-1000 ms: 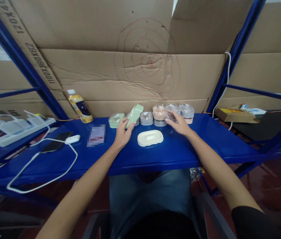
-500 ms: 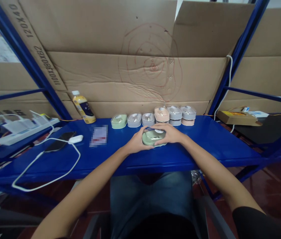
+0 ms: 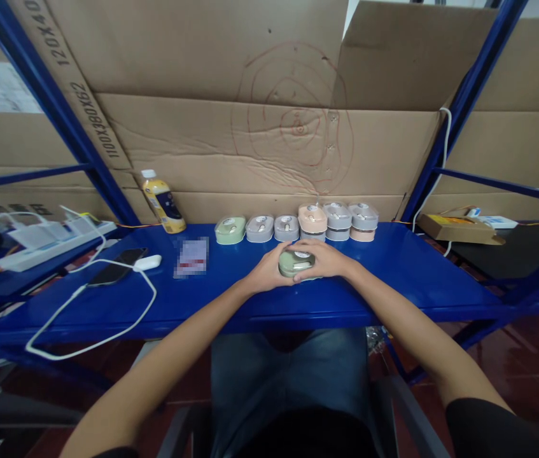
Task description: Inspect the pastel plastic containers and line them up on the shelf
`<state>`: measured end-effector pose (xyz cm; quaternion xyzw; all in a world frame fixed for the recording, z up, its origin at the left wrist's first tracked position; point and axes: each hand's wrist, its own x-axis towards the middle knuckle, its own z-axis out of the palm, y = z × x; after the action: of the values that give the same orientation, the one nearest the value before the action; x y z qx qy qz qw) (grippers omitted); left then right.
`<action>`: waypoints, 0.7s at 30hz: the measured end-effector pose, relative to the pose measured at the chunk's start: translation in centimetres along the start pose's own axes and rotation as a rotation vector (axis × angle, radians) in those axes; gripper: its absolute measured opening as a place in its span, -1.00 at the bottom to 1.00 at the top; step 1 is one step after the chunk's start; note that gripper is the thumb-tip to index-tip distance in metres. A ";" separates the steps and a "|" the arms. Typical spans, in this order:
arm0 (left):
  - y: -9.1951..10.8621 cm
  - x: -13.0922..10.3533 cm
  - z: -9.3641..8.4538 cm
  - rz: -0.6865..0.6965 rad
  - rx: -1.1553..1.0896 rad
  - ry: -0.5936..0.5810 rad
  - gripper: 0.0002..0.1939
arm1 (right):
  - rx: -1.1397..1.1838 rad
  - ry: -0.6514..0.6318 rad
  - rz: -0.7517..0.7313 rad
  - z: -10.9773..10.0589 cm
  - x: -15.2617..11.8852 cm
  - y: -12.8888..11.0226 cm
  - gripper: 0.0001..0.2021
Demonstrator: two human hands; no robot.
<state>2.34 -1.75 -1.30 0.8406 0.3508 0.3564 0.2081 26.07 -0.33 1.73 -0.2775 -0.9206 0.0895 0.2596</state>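
Between my hands is a green case with a clear lid (image 3: 293,262), close to the front of the blue tabletop. My left hand (image 3: 272,270) wraps round its left side. On its right side my right hand (image 3: 325,259) grips it, with the fingers over the far edge and the thumb at the front. The fingertips partly cover the lid. Behind my hands stands a row of similar cases: a green case (image 3: 230,231) at the left, a grey case (image 3: 259,229), another grey case (image 3: 286,228), and stacked pairs with a peach case (image 3: 312,219) on top of one.
A yellow drink bottle (image 3: 164,203) stands at the back left, near a blurred card (image 3: 191,257). A phone (image 3: 116,267), a white cable (image 3: 147,321) and a power strip (image 3: 54,247) lie on the left. Cardboard (image 3: 193,127) closes off the back; blue posts flank the table.
Both hands have drawn slightly closer together round the green case, and its lid appears tilted differently. The whole view has shifted a little.
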 end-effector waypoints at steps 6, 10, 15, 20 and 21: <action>0.1 1.3 -3.0 -0.186 0.136 0.392 -0.14 | 0.086 0.574 0.159 -2.9 -0.9 1.7 -0.43; -0.5 5.9 -4.2 -0.466 0.297 0.614 -0.08 | 0.082 0.876 0.343 -4.7 -1.7 3.7 -0.35; -0.5 11.9 -1.6 -0.649 0.419 0.576 -0.14 | 0.055 0.870 0.445 -4.4 -2.1 5.0 -0.25; 0.1 13.3 1.4 -0.621 0.464 0.560 -0.21 | -0.002 0.847 0.411 -4.1 -1.9 4.8 -0.27; 0.2 13.2 1.4 -0.602 0.466 0.551 -0.24 | -0.011 0.843 0.404 -4.1 -1.9 4.8 -0.28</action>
<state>10.09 7.74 3.85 0.5998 0.6919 0.4018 0.0072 31.75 2.69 2.90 -0.4647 -0.6629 0.0130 0.5869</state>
